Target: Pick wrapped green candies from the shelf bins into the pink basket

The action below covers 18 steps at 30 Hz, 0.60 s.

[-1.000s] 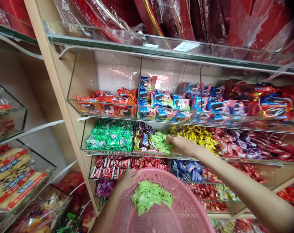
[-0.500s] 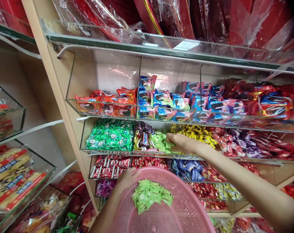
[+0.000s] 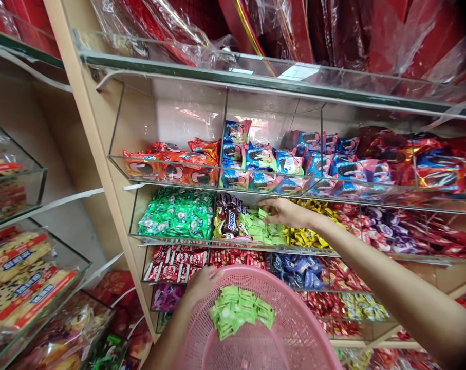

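A pink perforated plastic basket (image 3: 310, 318) is tilted toward me, gripped at its upper left rim by my left hand (image 3: 202, 283). Inside it lies a small heap of light green candy packets (image 3: 238, 308). My right hand (image 3: 282, 211) reaches into a shelf bin, just over a pile of the same green packets (image 3: 258, 228). Its fingers are apart and point left, the tips close to the top packets. Left of this pile are dark-wrapped Snickers bars (image 3: 231, 218); to its right, partly behind my hand, are yellow-wrapped candies (image 3: 310, 234).
Glass dividers and front panels split the shelves into bins. Bright green packets (image 3: 176, 213) fill the bin at the left. Orange-red packs (image 3: 171, 164) and blue cookie packs (image 3: 261, 156) stand above. A wooden upright (image 3: 97, 169) separates another shelf of bagged snacks (image 3: 28, 277).
My right hand has moved up and slightly left off the green pile, its fingers spreading apart. My left hand and the basket have hardly moved. The view has shifted slightly.
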Each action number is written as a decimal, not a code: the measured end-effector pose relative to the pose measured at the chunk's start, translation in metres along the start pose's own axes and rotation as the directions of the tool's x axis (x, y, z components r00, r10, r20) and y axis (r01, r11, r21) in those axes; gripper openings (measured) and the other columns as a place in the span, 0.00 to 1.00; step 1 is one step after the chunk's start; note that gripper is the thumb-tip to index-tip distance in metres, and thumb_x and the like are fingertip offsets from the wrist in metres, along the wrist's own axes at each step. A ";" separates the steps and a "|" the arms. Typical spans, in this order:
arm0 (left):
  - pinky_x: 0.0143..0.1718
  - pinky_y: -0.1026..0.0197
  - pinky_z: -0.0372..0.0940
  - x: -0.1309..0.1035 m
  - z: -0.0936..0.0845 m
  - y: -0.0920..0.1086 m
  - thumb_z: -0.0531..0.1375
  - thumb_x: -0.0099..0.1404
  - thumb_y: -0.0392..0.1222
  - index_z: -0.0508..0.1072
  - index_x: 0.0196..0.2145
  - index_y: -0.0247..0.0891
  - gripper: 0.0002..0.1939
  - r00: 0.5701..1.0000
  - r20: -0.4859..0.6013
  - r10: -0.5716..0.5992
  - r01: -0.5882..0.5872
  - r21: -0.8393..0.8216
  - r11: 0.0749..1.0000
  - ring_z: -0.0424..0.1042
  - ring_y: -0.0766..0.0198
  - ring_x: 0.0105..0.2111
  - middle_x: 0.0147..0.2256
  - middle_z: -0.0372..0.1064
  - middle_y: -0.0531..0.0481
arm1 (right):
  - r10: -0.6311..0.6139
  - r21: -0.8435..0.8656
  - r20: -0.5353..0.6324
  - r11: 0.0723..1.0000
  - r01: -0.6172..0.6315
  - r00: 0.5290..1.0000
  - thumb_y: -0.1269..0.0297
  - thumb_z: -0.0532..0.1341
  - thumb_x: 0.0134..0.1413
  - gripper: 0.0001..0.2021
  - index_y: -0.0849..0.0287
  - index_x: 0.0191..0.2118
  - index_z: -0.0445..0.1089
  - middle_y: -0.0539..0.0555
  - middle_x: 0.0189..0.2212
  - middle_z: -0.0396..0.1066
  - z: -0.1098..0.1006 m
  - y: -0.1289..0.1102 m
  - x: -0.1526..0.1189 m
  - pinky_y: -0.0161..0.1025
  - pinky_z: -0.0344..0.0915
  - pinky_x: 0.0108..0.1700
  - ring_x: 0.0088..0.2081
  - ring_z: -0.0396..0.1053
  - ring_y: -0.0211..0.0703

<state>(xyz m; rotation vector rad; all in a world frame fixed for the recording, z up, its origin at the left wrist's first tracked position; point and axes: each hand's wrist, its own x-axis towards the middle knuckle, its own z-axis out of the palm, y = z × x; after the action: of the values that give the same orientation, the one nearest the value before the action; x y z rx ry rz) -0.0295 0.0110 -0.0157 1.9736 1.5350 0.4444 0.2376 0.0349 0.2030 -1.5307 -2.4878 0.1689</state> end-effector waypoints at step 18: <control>0.29 0.67 0.51 -0.001 -0.001 -0.001 0.48 0.60 0.64 0.71 0.32 0.40 0.26 1.000 -0.001 -0.003 0.003 -0.045 0.999 0.65 0.65 0.31 0.29 0.69 0.53 | 0.031 -0.344 -0.026 0.938 -0.038 0.999 0.71 0.61 0.48 0.04 0.63 0.34 0.69 0.59 0.36 0.68 0.041 0.002 0.004 0.33 0.57 0.37 0.37 0.66 0.43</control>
<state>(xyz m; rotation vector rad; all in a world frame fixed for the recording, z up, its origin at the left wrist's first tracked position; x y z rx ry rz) -0.0311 0.0106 -0.0156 1.9368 1.5154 0.4748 0.2275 0.0403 0.1637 -1.6914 -2.5773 -0.2938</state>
